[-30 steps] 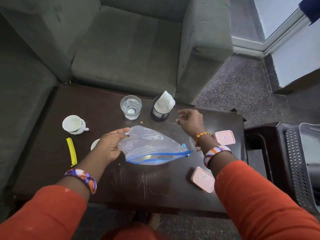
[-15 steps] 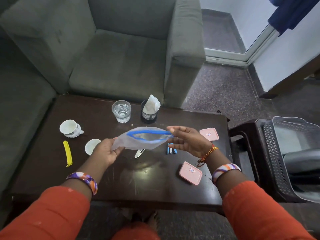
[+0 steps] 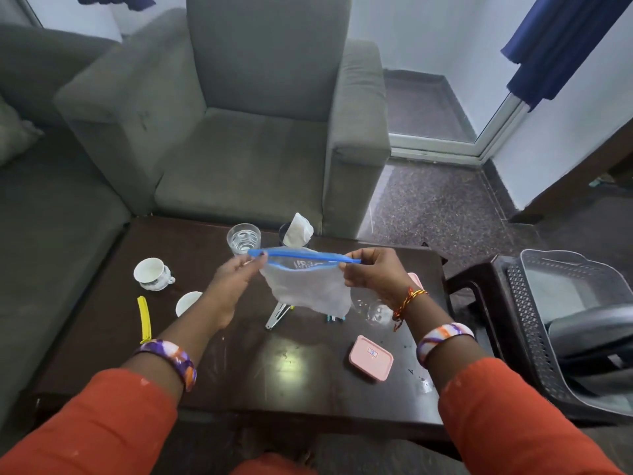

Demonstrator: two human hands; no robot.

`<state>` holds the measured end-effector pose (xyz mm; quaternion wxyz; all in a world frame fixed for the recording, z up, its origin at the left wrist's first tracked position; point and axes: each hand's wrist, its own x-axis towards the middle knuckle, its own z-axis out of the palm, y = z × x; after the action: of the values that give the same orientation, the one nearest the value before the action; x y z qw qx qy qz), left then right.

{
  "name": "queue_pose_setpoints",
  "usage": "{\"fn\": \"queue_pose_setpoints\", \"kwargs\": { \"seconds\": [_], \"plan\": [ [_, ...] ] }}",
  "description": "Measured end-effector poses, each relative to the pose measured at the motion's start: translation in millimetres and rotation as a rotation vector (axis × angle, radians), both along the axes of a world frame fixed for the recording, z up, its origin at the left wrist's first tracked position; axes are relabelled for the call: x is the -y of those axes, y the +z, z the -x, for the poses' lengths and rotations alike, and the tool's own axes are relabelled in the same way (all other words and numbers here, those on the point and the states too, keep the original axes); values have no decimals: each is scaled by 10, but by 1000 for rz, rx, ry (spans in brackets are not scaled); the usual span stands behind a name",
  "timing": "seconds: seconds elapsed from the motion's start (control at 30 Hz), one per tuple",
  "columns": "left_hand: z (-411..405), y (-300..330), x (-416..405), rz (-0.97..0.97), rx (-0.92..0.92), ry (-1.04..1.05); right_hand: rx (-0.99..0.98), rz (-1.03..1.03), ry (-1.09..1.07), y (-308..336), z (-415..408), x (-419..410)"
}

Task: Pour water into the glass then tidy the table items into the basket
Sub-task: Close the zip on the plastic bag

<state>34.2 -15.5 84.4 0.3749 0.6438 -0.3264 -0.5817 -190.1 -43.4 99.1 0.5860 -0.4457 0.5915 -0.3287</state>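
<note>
A clear zip bag (image 3: 306,286) with a blue seal hangs above the dark table (image 3: 239,365), mouth upward. My left hand (image 3: 236,275) pinches its left end and my right hand (image 3: 373,274) pinches its right end, so the seal is stretched level between them. A glass (image 3: 243,238) with water in it stands at the table's far edge. The grey plastic basket (image 3: 534,323) sits on a dark stool at the right, holding a dark rounded object.
On the table: a white cup (image 3: 151,273), a small white dish (image 3: 186,302), a yellow clip (image 3: 144,321), a metal hair clip (image 3: 276,316), a pink lidded box (image 3: 371,362), a tissue holder (image 3: 296,232). A grey armchair (image 3: 239,132) stands behind.
The bag has risen from the table and turned mouth-up. My right hand came in and took hold of its right end. The view tilted upward.
</note>
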Motion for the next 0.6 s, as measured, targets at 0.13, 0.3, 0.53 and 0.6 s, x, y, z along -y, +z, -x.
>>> {"fn": "queue_pose_setpoints", "kwargs": {
  "seconds": [0.13, 0.3, 0.53, 0.6],
  "plan": [
    [140, 106, 41, 148, 613, -145, -57, 60, 15, 161, 18, -6],
    [253, 258, 128, 277, 845, -75, -88, 113, 31, 337, 79, -49],
    [212, 317, 104, 541, 1007, -338, -128, 115, 109, 443, 131, -135],
    [242, 333, 53, 576, 1003, -419, -144, 121, 124, 432, 139, -146]
  ]
}}
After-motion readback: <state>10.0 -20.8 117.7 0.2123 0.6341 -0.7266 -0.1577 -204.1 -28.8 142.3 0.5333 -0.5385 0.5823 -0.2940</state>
